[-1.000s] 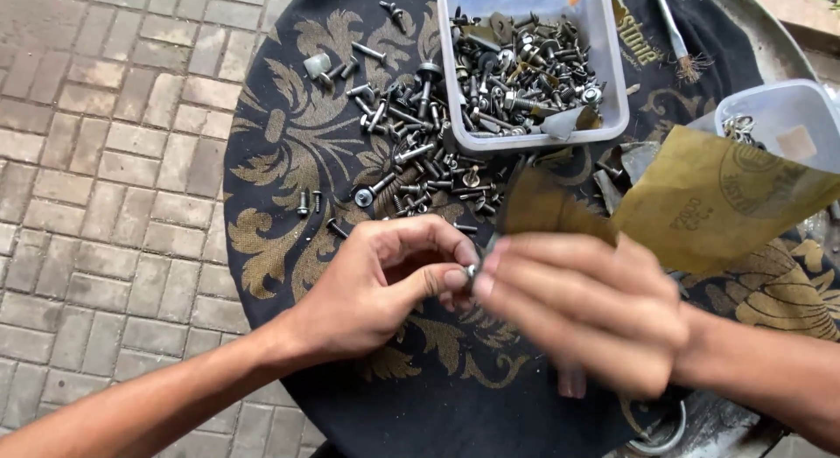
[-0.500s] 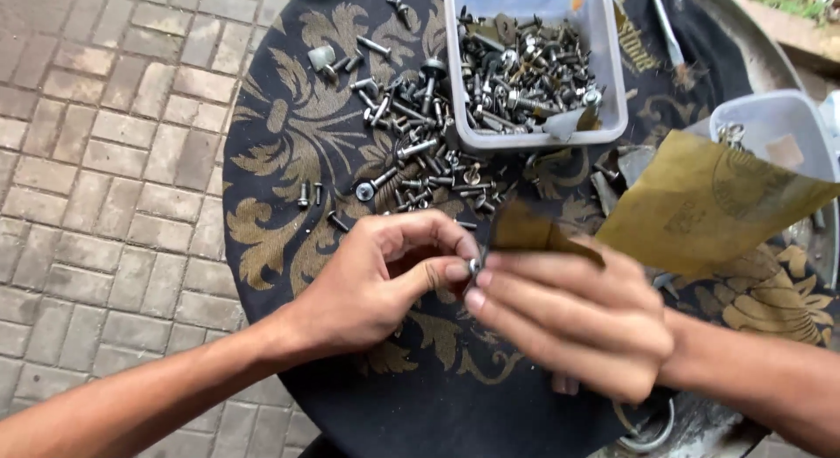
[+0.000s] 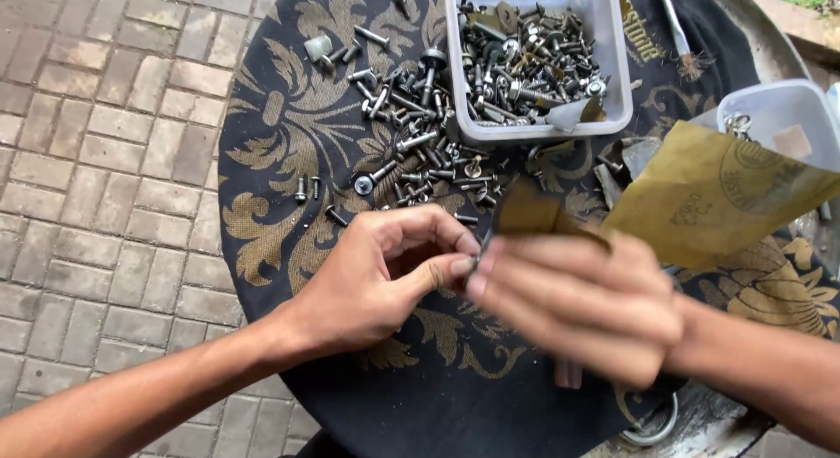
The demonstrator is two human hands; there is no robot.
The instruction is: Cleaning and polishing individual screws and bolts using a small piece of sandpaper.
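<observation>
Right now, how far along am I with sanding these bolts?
Done: hard to count; a clear tub already holds many bolts. In hand: your left hand pinches one small metal piece against the sandpaper piece in your right hand. Left: a scatter of loose bolts on the black patterned cloth.

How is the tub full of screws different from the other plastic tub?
The full tub is heaped with dark screws and sits whole in view at the top of the table; the other tub sits to the right, partly hidden behind a brown sandpaper sheet, and shows little inside. Both are pale, see-through plastic.
</observation>
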